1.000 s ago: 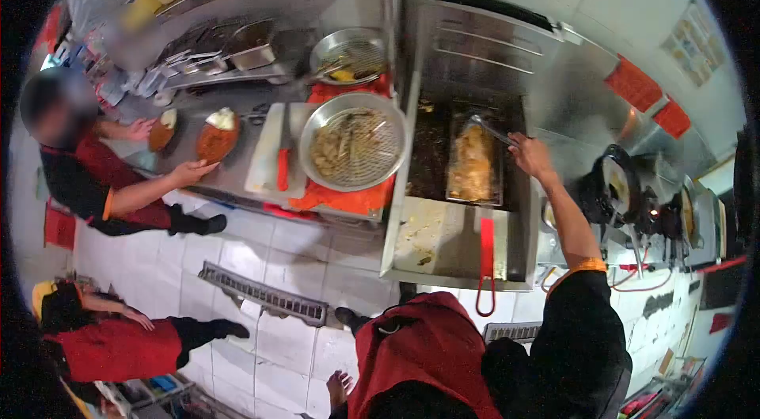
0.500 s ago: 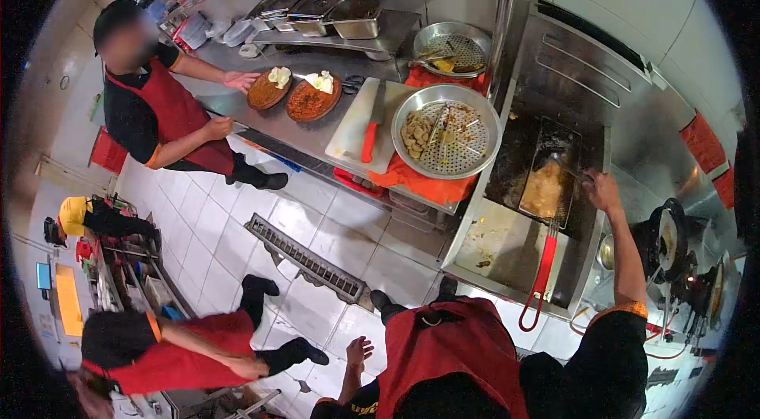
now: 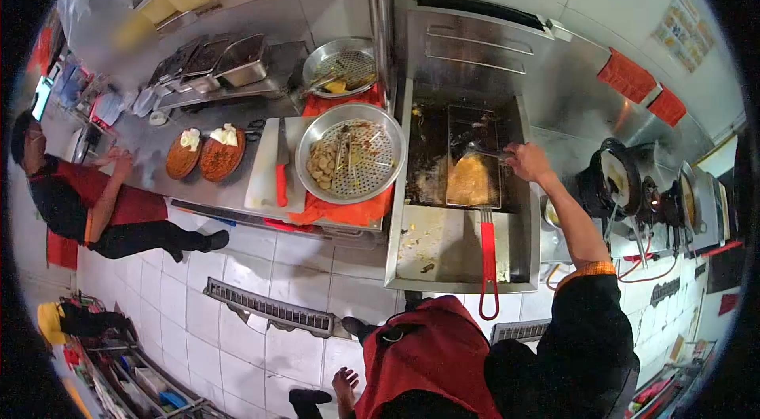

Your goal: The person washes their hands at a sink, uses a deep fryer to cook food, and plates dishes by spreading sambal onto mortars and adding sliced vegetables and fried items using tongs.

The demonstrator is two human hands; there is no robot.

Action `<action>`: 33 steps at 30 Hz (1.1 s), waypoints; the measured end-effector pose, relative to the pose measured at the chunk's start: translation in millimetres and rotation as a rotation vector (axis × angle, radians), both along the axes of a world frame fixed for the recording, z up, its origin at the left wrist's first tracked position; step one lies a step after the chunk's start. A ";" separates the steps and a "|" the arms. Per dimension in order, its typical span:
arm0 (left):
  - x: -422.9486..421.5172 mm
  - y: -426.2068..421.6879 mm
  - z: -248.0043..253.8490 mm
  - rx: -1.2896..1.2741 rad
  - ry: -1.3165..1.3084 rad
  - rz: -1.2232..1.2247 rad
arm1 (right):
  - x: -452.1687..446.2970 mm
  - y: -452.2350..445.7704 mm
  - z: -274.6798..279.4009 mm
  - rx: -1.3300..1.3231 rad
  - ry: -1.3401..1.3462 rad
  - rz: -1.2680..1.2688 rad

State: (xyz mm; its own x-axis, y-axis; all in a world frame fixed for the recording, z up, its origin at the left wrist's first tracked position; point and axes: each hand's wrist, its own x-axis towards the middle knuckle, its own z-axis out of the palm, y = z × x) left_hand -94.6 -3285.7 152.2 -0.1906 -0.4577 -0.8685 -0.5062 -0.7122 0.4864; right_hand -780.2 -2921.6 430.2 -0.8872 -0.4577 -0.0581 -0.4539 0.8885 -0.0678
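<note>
Food point(image 3: 469, 183), golden and flat, lies in the wire basket point(image 3: 473, 120) in the fryer point(image 3: 507, 22), right of the middle of the frame. The right hand point(image 3: 532, 163) is much the nearer one. It grips a metal tool point(image 3: 494, 155), with its fingers wrapped around the end. The food lies to the left of this hand and a bit lower. Its long side runs up and down the frame, and the tool comes in across its top end. I cannot tell if the tip touches it. The left hand point(image 3: 345, 381) hangs low in the frame, well away, with its fingers bent and a little apart; I see nothing in it.

The basket's right edge runs between the hand and the food. The red handle point(image 3: 488, 257) points down the frame. Dark oil gives some room on the left, and a tray point(image 3: 431, 249) with crumbs sits below. Past the fryer's left edge is a pan point(image 3: 378, 156) with holes. Black pots point(image 3: 621, 178) stand farther right. Another person point(image 3: 119, 191) stands at far left.
</note>
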 end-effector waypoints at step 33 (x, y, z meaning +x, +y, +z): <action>43.2 12.9 -43.4 -0.097 0.141 0.173 | -80.2 8.7 -65.1 -0.101 0.212 0.143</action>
